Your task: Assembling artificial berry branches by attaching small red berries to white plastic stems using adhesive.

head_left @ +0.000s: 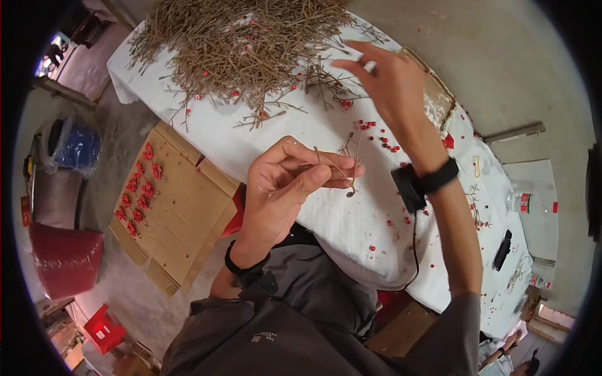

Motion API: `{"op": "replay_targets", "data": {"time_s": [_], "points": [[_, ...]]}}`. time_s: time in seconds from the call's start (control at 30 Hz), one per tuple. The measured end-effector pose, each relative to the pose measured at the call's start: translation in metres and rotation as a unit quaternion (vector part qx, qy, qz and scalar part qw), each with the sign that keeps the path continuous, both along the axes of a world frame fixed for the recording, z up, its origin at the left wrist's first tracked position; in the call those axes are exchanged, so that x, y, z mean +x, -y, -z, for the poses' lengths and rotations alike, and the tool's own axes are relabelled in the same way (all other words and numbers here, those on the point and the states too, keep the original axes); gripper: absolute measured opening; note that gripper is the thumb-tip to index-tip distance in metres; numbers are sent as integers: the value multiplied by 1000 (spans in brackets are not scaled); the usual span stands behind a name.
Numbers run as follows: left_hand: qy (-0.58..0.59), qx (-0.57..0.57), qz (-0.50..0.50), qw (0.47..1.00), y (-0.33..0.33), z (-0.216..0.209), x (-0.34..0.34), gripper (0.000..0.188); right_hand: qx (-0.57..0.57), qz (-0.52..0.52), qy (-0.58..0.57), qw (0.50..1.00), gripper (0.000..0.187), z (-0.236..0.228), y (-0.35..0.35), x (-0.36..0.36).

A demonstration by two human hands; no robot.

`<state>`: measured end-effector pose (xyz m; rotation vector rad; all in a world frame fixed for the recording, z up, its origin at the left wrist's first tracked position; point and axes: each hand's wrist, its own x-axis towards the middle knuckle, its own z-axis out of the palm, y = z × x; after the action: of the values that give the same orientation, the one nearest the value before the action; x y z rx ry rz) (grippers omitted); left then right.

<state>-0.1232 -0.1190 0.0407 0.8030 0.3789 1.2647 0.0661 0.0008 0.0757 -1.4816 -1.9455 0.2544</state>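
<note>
My left hand (282, 188) is in front of me over the table's near edge, thumb and fingers pinching a thin brown twig (342, 170). Small side shoots stick out past its fingertips. Further off and to the right, my right hand (395, 84) hovers above the table with thumb and fingers apart and nothing seen between them. Left of it spreads a large heap of dry brown twigs (251, 56) with a few red berries caught in it. Loose red berries (385, 146) lie on the white cloth (338, 232) between and below my hands.
Bunches of red berries (143, 194) lie on a flattened cardboard sheet (175, 244) at the left. A cardboard tray of pale bits (437, 103) sits by my right wrist. A black device (409, 188) with a cable is at that wrist. Plastic bottles (530, 203) stand far right.
</note>
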Motion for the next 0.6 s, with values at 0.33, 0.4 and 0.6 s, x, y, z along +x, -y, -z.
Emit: {"op": "replay_targets", "data": {"time_s": [0.33, 0.4, 0.6], "points": [[58, -28, -63, 996, 21, 10, -13, 6, -286, -6, -239, 928, 33, -54, 155, -25], [78, -25, -62, 995, 21, 14, -7, 5, -165, 10, -205, 965, 30, -45, 170, -38], [103, -61, 4, 993, 29, 16, 3, 7, -70, -2, -143, 987, 29, -21, 177, -32]]}}
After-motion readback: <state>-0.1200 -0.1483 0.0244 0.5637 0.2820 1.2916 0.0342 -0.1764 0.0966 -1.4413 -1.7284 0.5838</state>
